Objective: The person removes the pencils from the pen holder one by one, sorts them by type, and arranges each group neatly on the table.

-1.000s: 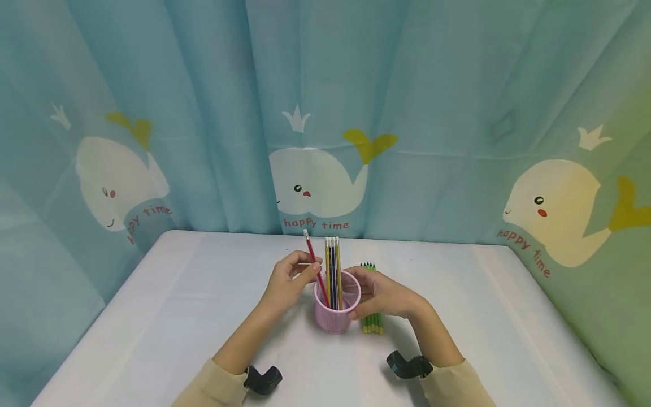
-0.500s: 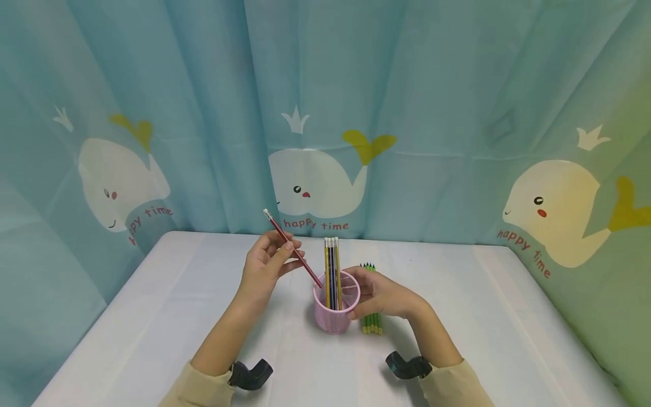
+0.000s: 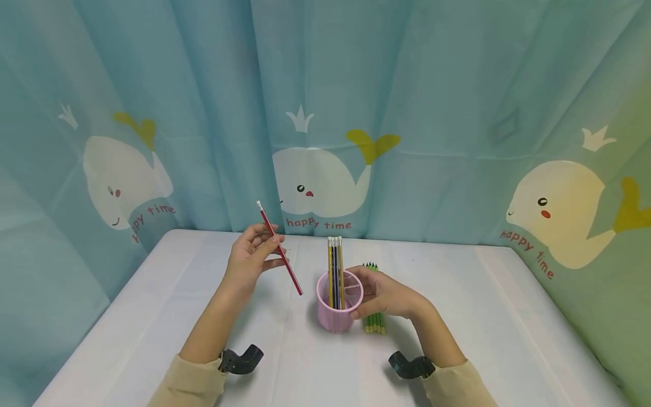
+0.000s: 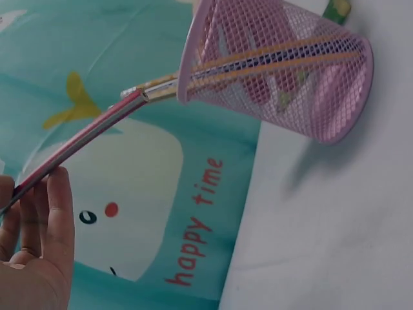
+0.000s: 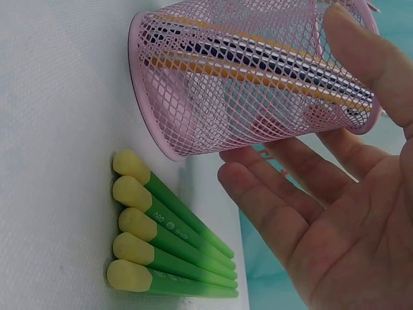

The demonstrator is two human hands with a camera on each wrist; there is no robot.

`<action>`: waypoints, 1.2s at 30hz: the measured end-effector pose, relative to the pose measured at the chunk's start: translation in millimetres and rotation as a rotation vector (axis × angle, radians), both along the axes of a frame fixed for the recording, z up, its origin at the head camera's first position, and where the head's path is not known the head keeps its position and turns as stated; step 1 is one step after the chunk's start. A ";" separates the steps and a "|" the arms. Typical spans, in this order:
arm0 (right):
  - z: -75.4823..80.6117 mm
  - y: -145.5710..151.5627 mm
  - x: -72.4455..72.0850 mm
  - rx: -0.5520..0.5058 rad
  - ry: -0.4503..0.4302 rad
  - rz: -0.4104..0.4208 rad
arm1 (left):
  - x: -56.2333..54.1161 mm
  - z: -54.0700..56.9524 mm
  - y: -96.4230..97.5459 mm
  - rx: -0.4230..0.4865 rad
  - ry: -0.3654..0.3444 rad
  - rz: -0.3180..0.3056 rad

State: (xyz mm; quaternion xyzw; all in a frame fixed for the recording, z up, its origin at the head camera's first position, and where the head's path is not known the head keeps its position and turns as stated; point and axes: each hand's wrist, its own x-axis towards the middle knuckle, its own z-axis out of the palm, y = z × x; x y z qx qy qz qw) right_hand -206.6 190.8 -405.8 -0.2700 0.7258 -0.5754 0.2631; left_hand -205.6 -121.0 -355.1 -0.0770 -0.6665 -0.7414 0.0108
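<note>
My left hand (image 3: 249,257) pinches a red pencil (image 3: 290,271) with a white eraser end, slanted in the air left of the cup, eraser up and lower end pointing toward the cup. A pink mesh pencil cup (image 3: 334,323) stands upright on the table, with several yellow and dark-blue striped pencils (image 3: 335,274) upright inside, eraser ends up. The right hand (image 3: 389,294) holds the cup's right side, thumb in front near the rim, fingers behind. In the right wrist view its thumb and fingers lie around the mesh (image 5: 213,129).
Several green pencils (image 5: 174,232) with yellow eraser ends lie side by side on the table, just right of the cup and below the right hand. A white cloth covers the table (image 3: 168,316). Behind it hangs a blue-green curtain (image 3: 437,186) printed with whales.
The red pencil has come up out of the cup in my left hand, which has moved left and up, away from the rim. The right hand and cup stay in place.
</note>
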 end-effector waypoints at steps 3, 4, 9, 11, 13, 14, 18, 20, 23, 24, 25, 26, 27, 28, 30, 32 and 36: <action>-0.4 0.5 -0.2 0.002 0.004 -0.002 | -3.1 -1.2 -3.5 -0.008 -0.014 -0.008; -0.4 0.6 -0.1 0.002 0.004 -0.003 | -3.9 -1.5 -4.6 -0.012 -0.017 -0.012; 0.7 0.6 0.7 -0.001 0.011 -0.002 | -7.5 -4.8 -11.1 -0.057 -0.041 -0.059; 1.3 0.5 1.2 -0.003 0.015 -0.002 | -9.1 -6.9 -13.3 -0.086 -0.060 -0.086; 1.9 0.4 1.8 -0.003 0.020 -0.003 | -10.6 -9.6 -15.1 -0.123 -0.075 -0.119; 2.0 0.4 2.0 -0.002 0.022 -0.004 | -11.4 -11.1 -15.8 -0.136 -0.083 -0.133; 1.9 0.1 2.0 0.002 0.022 -0.009 | -14.0 -17.8 -18.3 -0.185 -0.088 -0.182; 1.0 0.4 1.6 0.005 0.021 -0.010 | -15.5 -20.3 -19.5 -0.204 -0.090 -0.198; -0.3 0.7 1.3 0.006 0.015 -0.008 | -16.5 -23.3 -21.5 -0.232 -0.094 -0.216; -0.8 0.7 1.2 0.006 0.015 -0.007 | -16.7 -24.1 -22.0 -0.238 -0.099 -0.218; -1.3 0.7 1.0 0.005 0.015 -0.005 | -16.7 -24.6 -22.4 -0.244 -0.101 -0.223; -1.4 0.7 0.9 0.005 0.015 -0.004 | -16.7 -25.1 -22.7 -0.249 -0.103 -0.228; -1.4 0.6 0.8 0.003 0.015 -0.003 | -16.6 -25.4 -22.9 -0.255 -0.107 -0.234; -1.7 0.6 0.5 0.001 0.017 0.000 | -16.7 -25.9 -23.0 -0.262 -0.111 -0.240; -1.7 0.7 0.2 0.001 0.020 0.000 | -17.1 -27.6 -23.3 -0.278 -0.126 -0.247; -1.4 0.8 0.3 0.004 0.023 -0.001 | -18.0 -30.2 -23.4 -0.294 -0.142 -0.251; -0.1 1.1 1.0 0.013 0.026 -0.006 | -19.9 -36.5 -21.8 -0.320 -0.165 -0.255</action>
